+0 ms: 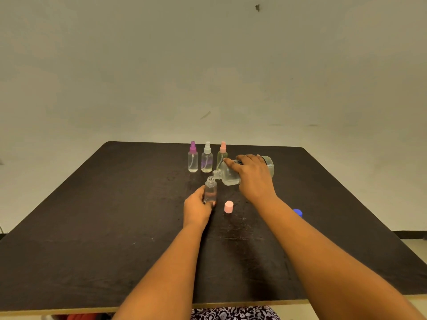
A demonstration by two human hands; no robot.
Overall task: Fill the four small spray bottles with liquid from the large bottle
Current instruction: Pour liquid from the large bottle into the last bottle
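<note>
Right hand (253, 175) grips tilted large bottle (227, 176) over clear uncapped bottle (210, 190) left hand (196, 207) holds.

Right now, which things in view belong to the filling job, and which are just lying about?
In the job:
large bottle, tilted in the right hand
open small bottle, held by the left hand
purple-topped bottle, white-topped bottle and pink-topped bottle, standing behind

Lying about:
pink cap and blue cap, loose on the table
</note>
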